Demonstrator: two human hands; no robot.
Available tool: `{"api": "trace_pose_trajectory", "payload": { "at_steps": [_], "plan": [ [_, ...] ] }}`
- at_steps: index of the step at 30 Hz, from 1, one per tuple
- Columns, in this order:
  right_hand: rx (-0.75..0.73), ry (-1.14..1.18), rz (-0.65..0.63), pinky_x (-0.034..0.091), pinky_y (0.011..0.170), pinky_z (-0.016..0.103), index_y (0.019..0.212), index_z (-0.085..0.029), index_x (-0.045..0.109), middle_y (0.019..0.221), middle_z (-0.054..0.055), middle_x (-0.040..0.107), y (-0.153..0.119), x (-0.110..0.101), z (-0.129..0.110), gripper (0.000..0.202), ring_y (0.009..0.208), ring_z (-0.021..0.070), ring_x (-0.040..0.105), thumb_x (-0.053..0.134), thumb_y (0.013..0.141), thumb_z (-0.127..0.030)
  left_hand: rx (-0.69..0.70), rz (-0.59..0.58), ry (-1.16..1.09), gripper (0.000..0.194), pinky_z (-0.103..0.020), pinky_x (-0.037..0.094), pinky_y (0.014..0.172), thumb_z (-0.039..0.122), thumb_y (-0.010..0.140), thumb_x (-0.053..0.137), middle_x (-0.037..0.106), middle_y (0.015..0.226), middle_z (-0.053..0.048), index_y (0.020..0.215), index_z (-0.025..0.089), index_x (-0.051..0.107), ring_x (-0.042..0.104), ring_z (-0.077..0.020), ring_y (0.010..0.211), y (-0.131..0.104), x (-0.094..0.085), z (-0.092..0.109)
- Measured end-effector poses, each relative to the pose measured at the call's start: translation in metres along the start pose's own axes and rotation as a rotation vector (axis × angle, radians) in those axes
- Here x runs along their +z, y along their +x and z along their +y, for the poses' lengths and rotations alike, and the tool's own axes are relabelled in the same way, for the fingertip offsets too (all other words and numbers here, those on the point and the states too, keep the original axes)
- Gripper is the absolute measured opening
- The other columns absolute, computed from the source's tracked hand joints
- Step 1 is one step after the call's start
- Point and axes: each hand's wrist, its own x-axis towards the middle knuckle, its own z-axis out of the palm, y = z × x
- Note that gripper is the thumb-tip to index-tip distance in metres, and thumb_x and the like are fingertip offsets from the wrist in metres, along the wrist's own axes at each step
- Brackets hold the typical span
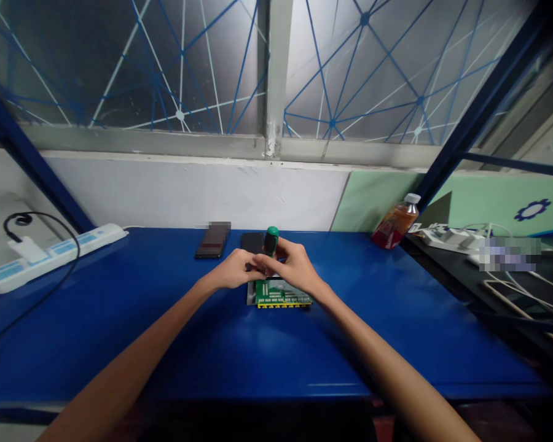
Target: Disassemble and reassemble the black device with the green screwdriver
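Observation:
A screwdriver (271, 240) with a black and green handle stands nearly upright over a green circuit board (283, 292). My right hand (294, 265) is closed around the lower part of its handle. The fingers of my left hand (234, 269) are pinched together by the screwdriver's lower end, touching my right fingertips. What the left fingers hold, if anything, is hidden, and so is the screwdriver's tip. The board lies flat, with a row of yellow connectors along its near edge and a grey metal edge at its left. My hands cover its far part.
On the blue table (188, 344), a black phone (211, 240) lies left of my hands and a dark flat object (252, 242) behind them. A white power strip (55, 255) with a black cable is at left. A drink bottle (397, 222) leans at right, near white cables (511, 285).

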Motion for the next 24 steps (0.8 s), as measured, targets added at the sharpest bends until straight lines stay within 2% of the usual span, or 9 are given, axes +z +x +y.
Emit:
{"api": "trace_pose_trajectory", "payload": {
  "at_steps": [10, 18, 24],
  "plan": [
    [0.002, 0.025, -0.008, 0.042, 0.058, 0.029, 0.084, -0.019, 0.06, 0.068, 0.0, 0.062, -0.0028, 0.0015, 0.0021, 0.027, 0.062, 0.0143, 0.055, 0.063, 0.084, -0.045, 0.007, 0.001, -0.026, 0.019, -0.025, 0.045, 0.068, 0.024, 0.077, 0.069, 0.073, 0.081, -0.005, 0.09, 0.013, 0.076, 0.062, -0.0172, 0.077, -0.0009, 0.0011, -0.0009],
    [0.019, 0.044, -0.021, 0.042, 0.058, 0.029, 0.082, -0.019, 0.059, 0.067, 0.0, 0.062, -0.0031, 0.0003, -0.0003, 0.026, 0.062, 0.0144, 0.056, 0.065, 0.083, -0.044, 0.013, 0.044, -0.009, 0.014, -0.023, 0.041, 0.061, 0.025, 0.075, 0.072, 0.07, 0.072, -0.003, 0.079, 0.012, 0.075, 0.059, -0.0139, 0.067, -0.0007, 0.0014, 0.003],
    [0.014, 0.047, -0.023, 0.043, 0.059, 0.029, 0.082, -0.019, 0.059, 0.067, 0.001, 0.063, -0.0042, 0.0006, -0.0005, 0.026, 0.063, 0.0153, 0.057, 0.065, 0.083, -0.045, 0.031, 0.088, 0.053, 0.018, -0.023, 0.035, 0.054, 0.029, 0.073, 0.075, 0.066, 0.066, -0.002, 0.077, 0.012, 0.074, 0.051, -0.0109, 0.059, -0.0004, 0.0036, 0.0012]
  ]
}}
